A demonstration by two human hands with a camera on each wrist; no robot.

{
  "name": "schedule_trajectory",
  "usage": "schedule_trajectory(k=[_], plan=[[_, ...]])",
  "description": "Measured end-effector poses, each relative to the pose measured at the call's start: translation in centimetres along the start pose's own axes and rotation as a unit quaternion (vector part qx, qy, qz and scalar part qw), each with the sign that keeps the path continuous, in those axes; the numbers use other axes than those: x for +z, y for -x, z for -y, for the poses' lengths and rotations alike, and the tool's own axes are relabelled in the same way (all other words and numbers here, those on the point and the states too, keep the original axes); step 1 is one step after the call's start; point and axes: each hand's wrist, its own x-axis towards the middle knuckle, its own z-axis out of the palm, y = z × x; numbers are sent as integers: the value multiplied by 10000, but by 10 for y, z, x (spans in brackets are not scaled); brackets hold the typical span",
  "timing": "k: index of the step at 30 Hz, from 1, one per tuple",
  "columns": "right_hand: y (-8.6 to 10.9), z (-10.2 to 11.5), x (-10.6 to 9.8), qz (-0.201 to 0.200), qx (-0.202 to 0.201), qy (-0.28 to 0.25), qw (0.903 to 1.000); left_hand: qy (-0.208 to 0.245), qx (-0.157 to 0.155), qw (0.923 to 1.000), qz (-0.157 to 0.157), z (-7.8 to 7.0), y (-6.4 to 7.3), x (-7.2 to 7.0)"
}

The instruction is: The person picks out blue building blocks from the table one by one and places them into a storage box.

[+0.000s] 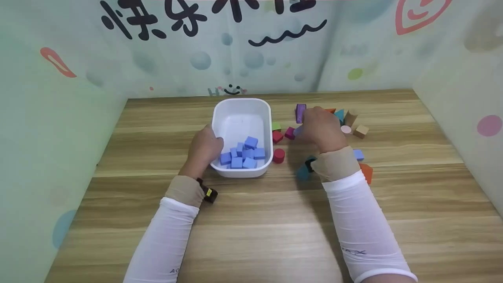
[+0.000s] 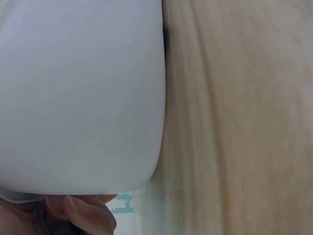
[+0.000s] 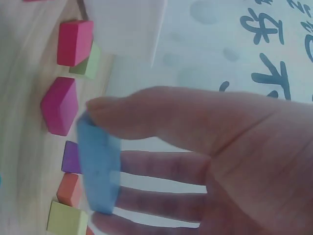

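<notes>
A white plastic tub (image 1: 239, 120) stands on the wooden table, with several blue blocks (image 1: 247, 153) heaped at its near end. My left hand (image 1: 205, 147) grips the tub's left side, thumb over the rim. In the left wrist view the tub's wall (image 2: 83, 98) fills much of the picture, fingertips (image 2: 90, 215) against it. To the right of the tub, my right hand (image 1: 324, 129) reaches among scattered blocks. The right wrist view shows it pinching a blue block (image 3: 99, 166) between thumb and fingers. From the head, that hand hides most of the block.
Between tub and right hand lie a red cylinder (image 1: 279, 156), a red block (image 1: 277, 136) and a magenta block (image 1: 290, 133). A purple block (image 1: 301, 113) is behind. A wooden cube (image 1: 361, 131), another blue block (image 1: 358, 155) and an orange block (image 1: 366, 173) lie around the right forearm.
</notes>
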Motion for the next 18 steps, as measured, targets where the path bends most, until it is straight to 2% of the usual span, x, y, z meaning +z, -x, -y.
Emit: schedule_trajectory(k=[11,18], plan=[[-1,15,1,-669,-440,-273,9964,62,7,10000,-27,-1,0,1],[2,32,7,-671,-682,-226,9952,100,1,9999,24,0,0,1]])
